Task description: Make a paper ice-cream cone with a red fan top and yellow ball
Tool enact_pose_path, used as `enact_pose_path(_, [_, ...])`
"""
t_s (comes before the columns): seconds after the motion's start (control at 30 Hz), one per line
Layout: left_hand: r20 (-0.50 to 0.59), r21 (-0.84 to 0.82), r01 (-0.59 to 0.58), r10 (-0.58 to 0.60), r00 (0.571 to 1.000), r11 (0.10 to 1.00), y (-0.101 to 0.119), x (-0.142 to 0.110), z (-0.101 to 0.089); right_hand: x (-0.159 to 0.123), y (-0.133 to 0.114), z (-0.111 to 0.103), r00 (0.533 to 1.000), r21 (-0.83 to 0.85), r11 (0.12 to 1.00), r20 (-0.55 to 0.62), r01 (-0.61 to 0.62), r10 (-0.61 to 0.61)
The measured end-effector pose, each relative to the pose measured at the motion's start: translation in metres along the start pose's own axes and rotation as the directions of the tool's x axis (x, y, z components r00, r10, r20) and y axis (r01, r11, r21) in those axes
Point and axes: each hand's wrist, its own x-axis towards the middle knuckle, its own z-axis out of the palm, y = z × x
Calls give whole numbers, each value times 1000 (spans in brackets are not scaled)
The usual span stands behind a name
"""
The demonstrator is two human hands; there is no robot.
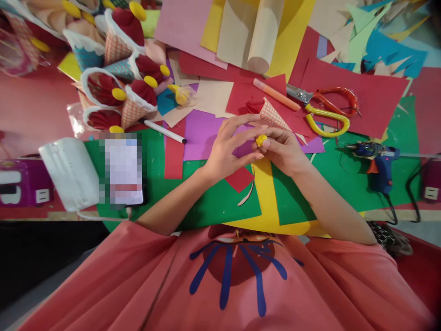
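A small crumpled yellow ball (261,140) is pinched between the thumb and fingers of my right hand (280,145). Just left of it, my left hand (229,142) has its fingers stretched out and apart, with the fingertips close to the ball. Beyond both hands lies a checked paper cone (273,115) with a red filling at its wide end. An orange marker (276,94) rests behind the cone. To its right are scissors (319,103) with one red and one yellow handle loop.
Several decorated paper cones (132,110) crowd the back left. A white-barrelled pen (165,132), a phone (124,172) and a white box-shaped device (70,174) are on the left. A blue glue gun (381,168) lies right. Coloured sheets and scraps (396,48) cover the back.
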Motion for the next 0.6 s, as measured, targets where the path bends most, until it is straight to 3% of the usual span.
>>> enact_pose_path(0.2, [-7,-18,17,-17,1000,1000,1,0,-1,0,5,-1,997,32,999,74,-39,36])
enact_pose_path(0.37, [2,-27,155,-155,988,988,4,0,-5,-2,7,0,986,85,990,139,-109,96])
enact_pose_path(0.6, [52,-82,85,-81,995,993,4,2,-4,-3,6,7,986,63,992,132,-110,101])
